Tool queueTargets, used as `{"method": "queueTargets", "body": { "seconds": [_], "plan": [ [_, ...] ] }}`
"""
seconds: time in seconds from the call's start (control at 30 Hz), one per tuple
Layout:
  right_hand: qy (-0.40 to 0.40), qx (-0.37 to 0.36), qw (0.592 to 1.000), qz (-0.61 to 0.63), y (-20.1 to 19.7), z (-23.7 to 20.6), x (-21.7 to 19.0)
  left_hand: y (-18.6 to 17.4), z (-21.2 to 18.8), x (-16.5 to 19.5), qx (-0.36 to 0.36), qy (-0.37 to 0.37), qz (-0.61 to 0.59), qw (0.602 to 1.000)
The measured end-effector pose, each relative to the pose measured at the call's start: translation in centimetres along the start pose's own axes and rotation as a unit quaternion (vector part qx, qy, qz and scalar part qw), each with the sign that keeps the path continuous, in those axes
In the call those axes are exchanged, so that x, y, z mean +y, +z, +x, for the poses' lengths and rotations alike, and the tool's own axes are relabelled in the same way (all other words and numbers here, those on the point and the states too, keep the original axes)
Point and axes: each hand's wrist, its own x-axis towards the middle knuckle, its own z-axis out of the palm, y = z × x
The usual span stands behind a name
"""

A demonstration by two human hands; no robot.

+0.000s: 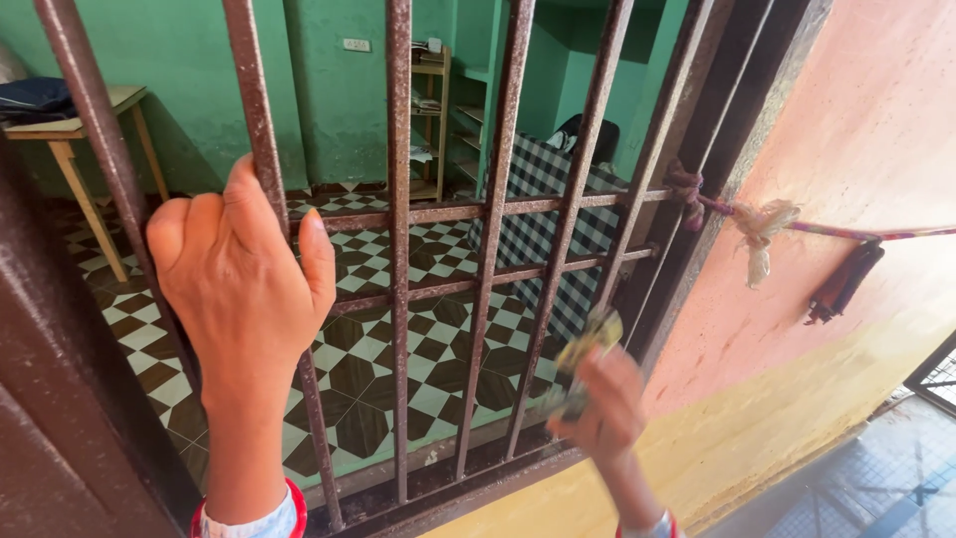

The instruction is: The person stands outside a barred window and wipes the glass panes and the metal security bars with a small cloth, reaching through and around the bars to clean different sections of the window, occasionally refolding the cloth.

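Fingers of left hand [242, 274] wrapped tight round a rusty vertical bar [269, 189] of the window grille [498, 209]; right hand [604, 408] pinching a crumpled yellow-green cloth [588, 344].

Cloth sits low on the grille, against the lower part of the bars near the right frame. Beyond the bars: checkered tile floor [368, 359], wooden table [75, 130], green wall. Frayed rope [762, 224] knotted to the grille's right edge, running across the orange wall.

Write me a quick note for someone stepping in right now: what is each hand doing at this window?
Left hand: wrapped around one rusty bar of the window grille.
Right hand: pinches a crumpled yellowish wad against the lower part of the grille, near its right edge.
A cord is tied to the grille's right side.
Done or left: the bars look rusty all over; nothing shows which parts have been gone over.
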Motion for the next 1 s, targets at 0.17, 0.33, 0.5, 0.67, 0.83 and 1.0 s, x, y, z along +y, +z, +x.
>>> {"method": "queueTargets", "body": {
  "seconds": [0.17,0.33,0.5,0.67,0.83,1.0],
  "plan": [
    [0.030,-0.030,0.996,-0.074,1.2,7.9,4.2,-0.3,0.2,0.3,-0.007,-0.012,-0.002,1.000],
    [0.013,-0.079,0.991,-0.104,3.6,10.7,6.8,-0.2,0.3,0.2,0.000,-0.010,-0.006,1.000],
    [0.005,-0.092,0.986,-0.141,4.1,8.0,7.0,0.3,0.0,0.2,-0.007,-0.020,0.011,1.000],
    [0.022,-0.106,0.986,-0.126,4.0,4.4,6.4,0.4,-0.2,0.2,-0.011,-0.015,0.038,0.999],
    [0.004,-0.098,0.987,-0.128,4.3,1.8,5.6,0.3,-0.2,0.1,-0.018,-0.018,0.015,1.000],
    [-0.002,-0.111,0.990,-0.091,3.5,-0.8,3.1,0.1,-0.2,0.1,-0.011,-0.019,0.002,1.000]
  ]
}}
